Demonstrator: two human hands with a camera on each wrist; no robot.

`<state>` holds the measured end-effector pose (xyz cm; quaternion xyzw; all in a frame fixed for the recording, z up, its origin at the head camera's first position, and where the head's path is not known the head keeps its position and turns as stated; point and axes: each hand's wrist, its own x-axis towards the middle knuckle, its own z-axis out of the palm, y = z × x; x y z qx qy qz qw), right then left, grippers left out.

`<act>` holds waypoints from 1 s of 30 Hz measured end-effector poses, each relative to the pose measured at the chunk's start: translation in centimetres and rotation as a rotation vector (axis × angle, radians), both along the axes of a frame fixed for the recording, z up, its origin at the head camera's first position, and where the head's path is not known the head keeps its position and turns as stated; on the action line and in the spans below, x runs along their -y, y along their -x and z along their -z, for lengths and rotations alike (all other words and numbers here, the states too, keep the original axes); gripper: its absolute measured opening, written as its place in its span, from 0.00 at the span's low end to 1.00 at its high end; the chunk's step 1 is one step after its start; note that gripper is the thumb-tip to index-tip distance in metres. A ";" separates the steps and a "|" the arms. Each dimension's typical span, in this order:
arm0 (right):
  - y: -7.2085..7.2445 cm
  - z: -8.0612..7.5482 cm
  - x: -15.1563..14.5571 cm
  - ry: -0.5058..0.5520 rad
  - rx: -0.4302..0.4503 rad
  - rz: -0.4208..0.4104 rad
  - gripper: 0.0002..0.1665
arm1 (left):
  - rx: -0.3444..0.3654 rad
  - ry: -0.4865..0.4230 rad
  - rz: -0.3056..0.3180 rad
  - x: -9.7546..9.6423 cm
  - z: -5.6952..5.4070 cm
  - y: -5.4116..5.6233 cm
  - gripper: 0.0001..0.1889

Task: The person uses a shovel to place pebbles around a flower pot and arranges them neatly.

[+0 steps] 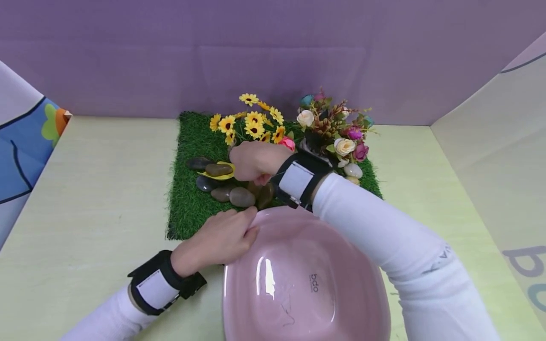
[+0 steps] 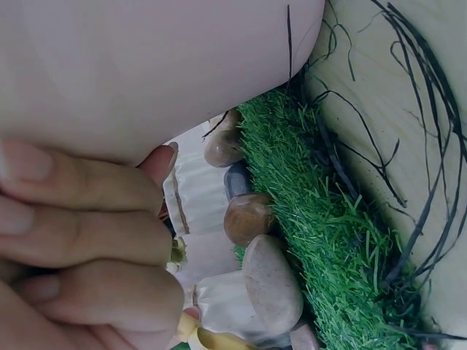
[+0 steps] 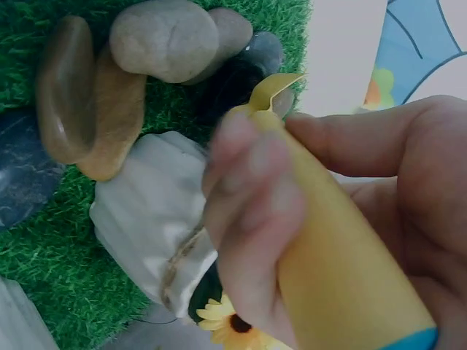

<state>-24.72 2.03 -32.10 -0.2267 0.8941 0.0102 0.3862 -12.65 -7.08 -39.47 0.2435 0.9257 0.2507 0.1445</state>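
My right hand point(image 1: 260, 161) grips the thick yellow handle of a small trowel point(image 3: 343, 255), whose far end is blue. In the head view its yellow blade pokes out left of the hand, and a smooth brown stone point(image 1: 219, 169) overlaps it. Curled around the near-left rim of a pink plastic basin point(image 1: 307, 237) is my left hand point(image 1: 217, 237). The basin's inside faces the head camera, its far rim beside the stones. In the left wrist view, fingers of the left hand point(image 2: 95, 233) press along the basin's outer wall.
Several smooth stones point(image 1: 242, 197) lie on a green artificial grass mat point(image 1: 187, 213). Behind them are yellow flowers point(image 1: 254, 124) and a mixed bouquet point(image 1: 337, 128). A whitish pot point(image 3: 153, 211) tied with twine stands on the grass. Loose dark strands point(image 2: 430, 95) spread beside the mat's edge.
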 end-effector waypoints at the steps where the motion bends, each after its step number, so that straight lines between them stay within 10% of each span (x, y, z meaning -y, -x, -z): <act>1: 0.0 -0.1 0.1 -0.012 -0.014 -0.012 0.28 | -0.003 0.001 0.000 0.0 0.0 0.0 0.07; 11: 0.1 -1.0 -0.1 -0.100 -0.219 -0.243 0.08 | -0.001 0.011 0.001 0.0 0.0 0.1 0.07; 30: -0.3 -3.5 -1.5 -0.059 -0.206 -0.205 0.17 | -0.003 0.007 0.003 0.0 0.0 0.2 0.07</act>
